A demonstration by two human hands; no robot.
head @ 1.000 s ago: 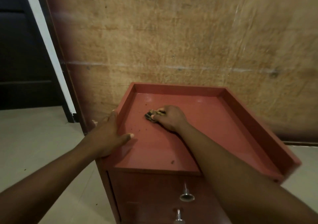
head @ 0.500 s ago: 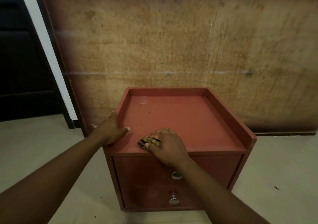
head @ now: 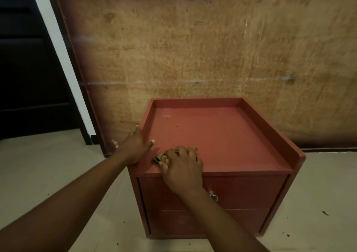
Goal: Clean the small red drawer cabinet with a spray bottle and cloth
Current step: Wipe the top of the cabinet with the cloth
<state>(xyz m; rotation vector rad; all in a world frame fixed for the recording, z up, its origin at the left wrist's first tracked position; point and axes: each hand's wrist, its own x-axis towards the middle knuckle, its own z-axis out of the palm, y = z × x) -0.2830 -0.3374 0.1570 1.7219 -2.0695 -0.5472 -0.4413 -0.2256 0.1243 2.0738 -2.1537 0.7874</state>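
Wiping red cabinet (head: 222, 139) top, front-left corner.
Right hand (head: 182, 167) grip closed on bunched cloth (head: 160, 158); left hand (head: 135, 148) open, flat on left rim.

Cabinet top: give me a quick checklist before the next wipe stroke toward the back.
1. Cloth under right hand: ok, bunched beneath the fingers at the front edge.
2. Left hand bracing the cabinet at its left rim: ok.
3. Dark specks left on the top: not ok, uncleaned.
4. Path to the back rim free: ok.
5. Spray bottle within reach: cannot tell, not visible.
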